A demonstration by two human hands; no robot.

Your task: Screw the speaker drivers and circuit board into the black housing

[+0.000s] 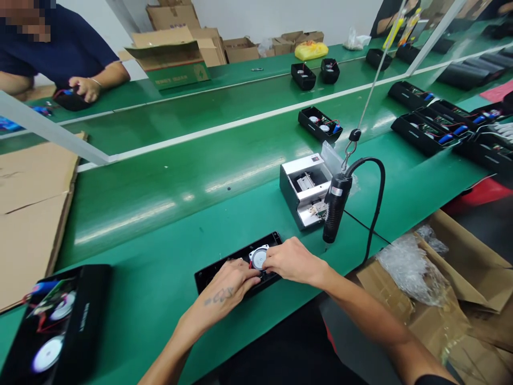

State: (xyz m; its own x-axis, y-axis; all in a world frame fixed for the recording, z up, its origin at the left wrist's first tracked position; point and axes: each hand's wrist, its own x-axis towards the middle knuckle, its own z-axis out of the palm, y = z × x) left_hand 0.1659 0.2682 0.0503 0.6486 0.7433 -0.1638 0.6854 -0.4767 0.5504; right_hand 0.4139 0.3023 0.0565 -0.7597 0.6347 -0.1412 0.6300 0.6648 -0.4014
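Observation:
A black oblong speaker housing [216,269] lies open side up on the green bench in front of me. A round silver speaker driver [258,258] sits in its right half. My left hand [228,286] rests on the housing's near edge, fingertips pinched beside the driver at a red wire. My right hand [292,261] covers the housing's right end, its fingers touching the driver's rim. An electric screwdriver [335,206] hangs on a hook and cord just right of my right hand.
A small grey screw feeder box [303,188] stands behind the housing. Another open speaker housing [56,323] lies at the near left. More housings [425,132] line the right and the green conveyor belt [208,160]. Cardboard boxes [436,299] sit at my right; a person's hand [85,88] works at far left.

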